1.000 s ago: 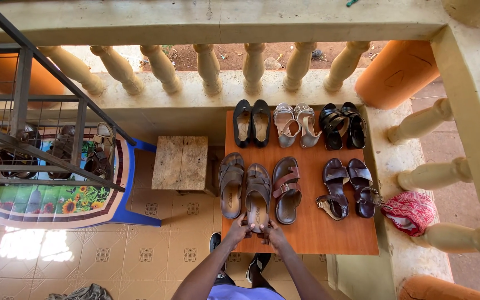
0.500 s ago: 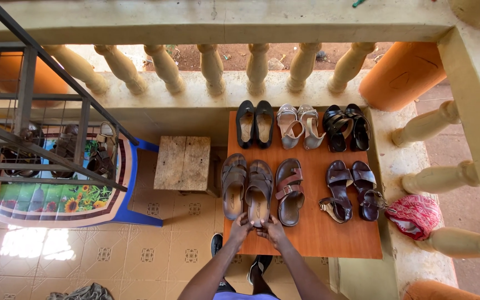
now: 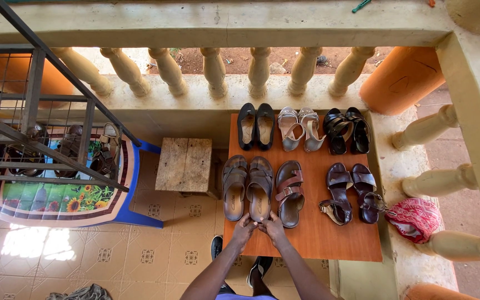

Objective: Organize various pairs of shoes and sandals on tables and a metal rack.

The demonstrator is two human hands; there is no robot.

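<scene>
— Where are your hands?

— At the near edge of the bench [image 3: 356, 244]. My left hand [image 3: 244, 228] and right hand [image 3: 273, 226] meet at the heel of a grey-brown sandal [image 3: 260, 188], fingers curled on its back rim, grasping it lightly.

— And that sandal sits where?

— In the near row, second from the left, touching its mate [image 3: 234, 186] on the left. Just right lies a single brown strap sandal [image 3: 290, 192], then a dark brown pair [image 3: 352, 191].

— The far row?

— Black flats [image 3: 255, 125], silver heeled sandals [image 3: 300, 128], black strappy sandals [image 3: 347, 130], all lined up. I'd judge the arranging nearly done; only this sandal's placement looks unsettled. Left of the bench stands a wooden stool [image 3: 185, 164].
</scene>
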